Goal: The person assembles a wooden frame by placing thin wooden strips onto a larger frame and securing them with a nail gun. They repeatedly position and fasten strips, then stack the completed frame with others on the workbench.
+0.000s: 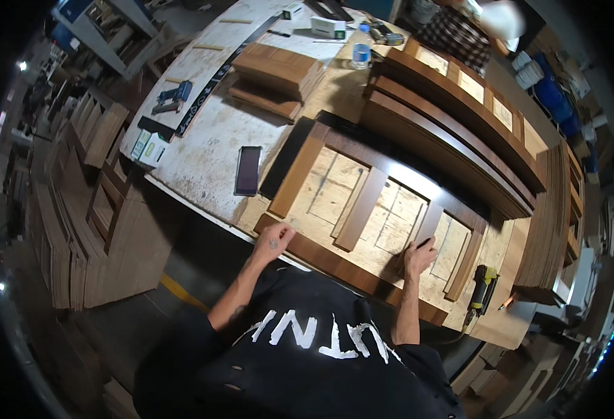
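A wooden frame lies loosely laid out on the workbench. Its brown back rail [391, 166] runs along the far side, and short crosspieces reach from it toward me. One slat [361, 209] stands in the middle and a side piece [297, 176] at the left. The front rail [342, 268] lies nearest me, apart from the slats' ends. My left hand [274, 241] is closed over the left end of the front rail; what its fingers pinch is hidden. My right hand [419, 258] grips the near end of a right-hand slat [429, 222].
A nail gun [483, 288] lies right of the frame. Stacked brown boards [447, 140] rise behind it. A phone [248, 170], another nail gun [173, 98], a board stack [275, 73] and a water bottle [361, 47] are on the bench. Another person [454, 35] stands at the far right.
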A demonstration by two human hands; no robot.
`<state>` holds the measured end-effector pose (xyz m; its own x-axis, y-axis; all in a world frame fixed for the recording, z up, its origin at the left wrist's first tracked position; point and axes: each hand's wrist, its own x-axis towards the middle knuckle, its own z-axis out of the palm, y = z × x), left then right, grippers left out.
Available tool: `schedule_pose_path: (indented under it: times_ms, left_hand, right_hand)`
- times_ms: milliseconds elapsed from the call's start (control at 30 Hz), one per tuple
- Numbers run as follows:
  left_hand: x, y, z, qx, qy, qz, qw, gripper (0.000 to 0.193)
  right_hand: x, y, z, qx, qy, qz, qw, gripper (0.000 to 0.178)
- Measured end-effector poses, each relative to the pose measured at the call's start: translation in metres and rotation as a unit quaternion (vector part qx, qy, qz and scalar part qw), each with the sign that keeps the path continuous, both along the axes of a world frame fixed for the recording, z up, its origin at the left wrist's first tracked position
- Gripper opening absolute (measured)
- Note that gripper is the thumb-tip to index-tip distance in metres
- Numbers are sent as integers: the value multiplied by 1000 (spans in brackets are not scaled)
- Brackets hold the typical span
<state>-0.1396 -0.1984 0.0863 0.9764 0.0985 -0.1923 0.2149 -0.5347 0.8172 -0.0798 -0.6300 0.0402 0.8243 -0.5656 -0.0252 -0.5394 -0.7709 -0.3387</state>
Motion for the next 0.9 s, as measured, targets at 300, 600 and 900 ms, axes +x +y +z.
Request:
schedule_pose_path:
  times_ms: [300, 600, 900]
  left_hand:
    - [50, 122, -48, 174, -78, 180, 965, 65]
    - [59, 163, -71, 193, -122, 141, 963, 70]
    - [168, 181, -85, -11, -128, 248, 960, 59]
  right_hand:
    - [18, 84, 8, -77, -49, 112, 990, 69]
    - [27, 207, 9, 23, 55, 165, 985, 82]
    - [31, 196, 10, 44, 50, 185, 981, 81]
